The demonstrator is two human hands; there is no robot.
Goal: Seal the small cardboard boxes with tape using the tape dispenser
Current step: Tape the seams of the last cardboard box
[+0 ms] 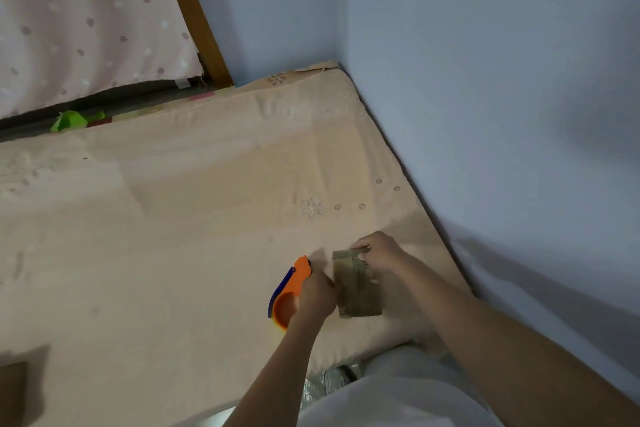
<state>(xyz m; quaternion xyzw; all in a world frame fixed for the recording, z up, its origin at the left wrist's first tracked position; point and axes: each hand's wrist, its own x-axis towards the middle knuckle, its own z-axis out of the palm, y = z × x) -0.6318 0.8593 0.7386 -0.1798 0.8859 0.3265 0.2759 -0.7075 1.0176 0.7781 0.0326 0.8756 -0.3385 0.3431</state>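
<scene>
The small cardboard box (356, 284) lies flat on the mattress (194, 218), near the right edge and close to the person. It is a dull brown, oblong, with a paler strip of tape running lengthwise down its top. The right hand (379, 253) rests on the far end of the box, fingers curled down over it and pressing it in place. Just left of the box, the left hand (317, 295) is wrapped around the tape dispenser (289, 291), a rounded orange plastic shell with a blue edge, its nose pointing away.

This looks like the taping step itself, a strip already laid on. The next move likely calls for cutting the tape cleanly and smoothing it flat.

The mattress cover is soft peach cloth with faint stitched flowers. Blue walls (485, 80) meet at the far corner.
</scene>
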